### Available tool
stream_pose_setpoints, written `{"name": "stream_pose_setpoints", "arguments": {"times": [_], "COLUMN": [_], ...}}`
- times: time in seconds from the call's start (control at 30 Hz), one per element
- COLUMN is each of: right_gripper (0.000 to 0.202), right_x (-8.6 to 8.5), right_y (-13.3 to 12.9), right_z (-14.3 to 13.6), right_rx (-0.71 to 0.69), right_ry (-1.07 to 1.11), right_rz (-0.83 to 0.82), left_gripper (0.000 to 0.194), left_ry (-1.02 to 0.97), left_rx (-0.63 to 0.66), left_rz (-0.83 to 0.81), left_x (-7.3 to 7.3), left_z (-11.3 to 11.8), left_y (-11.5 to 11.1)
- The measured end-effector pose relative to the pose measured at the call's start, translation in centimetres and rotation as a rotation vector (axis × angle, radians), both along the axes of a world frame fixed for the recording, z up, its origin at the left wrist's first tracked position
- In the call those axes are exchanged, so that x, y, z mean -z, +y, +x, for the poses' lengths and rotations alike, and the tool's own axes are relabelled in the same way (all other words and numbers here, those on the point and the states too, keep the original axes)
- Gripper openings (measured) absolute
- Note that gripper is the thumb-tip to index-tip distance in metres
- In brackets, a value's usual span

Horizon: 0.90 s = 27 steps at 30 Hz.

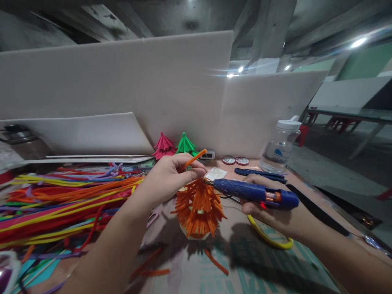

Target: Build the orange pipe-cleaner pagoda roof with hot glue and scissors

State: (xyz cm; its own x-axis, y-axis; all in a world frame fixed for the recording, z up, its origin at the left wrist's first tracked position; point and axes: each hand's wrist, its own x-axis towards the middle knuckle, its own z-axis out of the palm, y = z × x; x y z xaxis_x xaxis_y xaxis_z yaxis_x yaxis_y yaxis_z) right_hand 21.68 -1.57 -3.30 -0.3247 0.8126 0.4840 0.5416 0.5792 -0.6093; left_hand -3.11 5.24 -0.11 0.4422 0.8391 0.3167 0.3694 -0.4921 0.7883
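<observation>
An orange tree shape (pixel 199 212) made of fuzzy stems stands in the middle on a pale base. At its top my left hand (pixel 179 173) pinches an orange stem (pixel 196 158) that points up to the right. My right hand (pixel 266 204) is wrapped round a blue glue gun (pixel 245 190), whose nozzle meets the top of the orange tree beside my left fingertips. Loose orange stem pieces (pixel 217 261) lie on the table in front of the tree.
Many coloured stems (pixel 67 204) are spread on the left. Pink (pixel 164 145) and green (pixel 184 143) trees stand behind. At the right are a water bottle (pixel 280 145), a dark blue tool (pixel 260 174) and a yellow ring (pixel 269 239). White boards (pixel 122 81) rise at the back.
</observation>
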Motion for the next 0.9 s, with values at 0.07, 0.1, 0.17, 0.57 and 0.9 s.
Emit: {"name": "stream_pose_setpoints", "arguments": {"times": [0.07,0.1,0.17,0.57,0.9], "right_gripper": [0.039,0.039,0.040,0.042,0.034], "right_x": [-0.01,-0.01,-0.01,0.03,-0.16], "right_y": [0.02,0.03,0.05,0.13,-0.09], "right_z": [-0.04,-0.06,-0.10,-0.01,0.26], "right_rx": [-0.002,-0.003,-0.005,0.008,0.020], "right_ry": [-0.002,-0.002,0.002,-0.020,-0.021], "right_rz": [-0.020,-0.018,0.006,0.032,-0.056], "left_gripper": [0.012,0.012,0.011,0.012,0.021], "left_ry": [0.003,0.004,0.006,0.027,0.050], "left_rx": [-0.004,-0.006,-0.008,-0.018,-0.028], "left_rz": [0.003,0.006,0.013,0.020,0.051], "left_x": [-0.07,-0.09,-0.11,-0.13,0.03], "left_z": [0.02,0.02,0.02,0.05,-0.10], "left_y": [-0.04,-0.05,-0.06,-0.04,0.20]}}
